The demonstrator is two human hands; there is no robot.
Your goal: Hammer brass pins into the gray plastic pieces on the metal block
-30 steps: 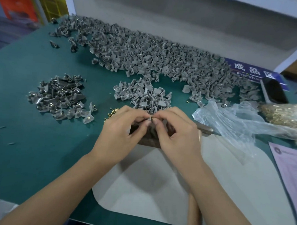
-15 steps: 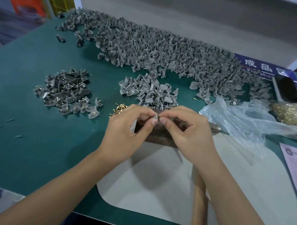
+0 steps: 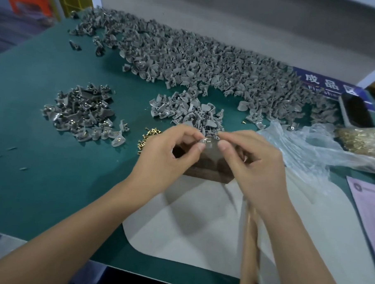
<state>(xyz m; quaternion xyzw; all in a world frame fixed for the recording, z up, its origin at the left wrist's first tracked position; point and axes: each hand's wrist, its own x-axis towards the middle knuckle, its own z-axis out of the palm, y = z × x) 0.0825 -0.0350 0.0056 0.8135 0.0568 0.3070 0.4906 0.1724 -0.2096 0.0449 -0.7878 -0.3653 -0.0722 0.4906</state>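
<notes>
Head view is showing a small gray plastic piece (image 3: 208,141) being pinched between the fingertips of both hands, just above the dark metal block (image 3: 205,164) sitting at the far edge of a pale mat (image 3: 189,223) on the green table (image 3: 51,179). The left hand (image 3: 169,154) is gripping it from the left with thumb and forefinger, and the right hand (image 3: 252,159) is closing on it from the right; a brass pin seems to be sticking out of the piece, though blur is making that uncertain. Loose brass pins (image 3: 147,138) are lying just left of the block. A wooden hammer handle (image 3: 249,252) is lying under the right forearm. Farther off, small heaps of gray pieces (image 3: 188,111) and a long far pile (image 3: 207,63) are spreading across the table, with a clear plastic bag (image 3: 306,151) at the right.
</notes>
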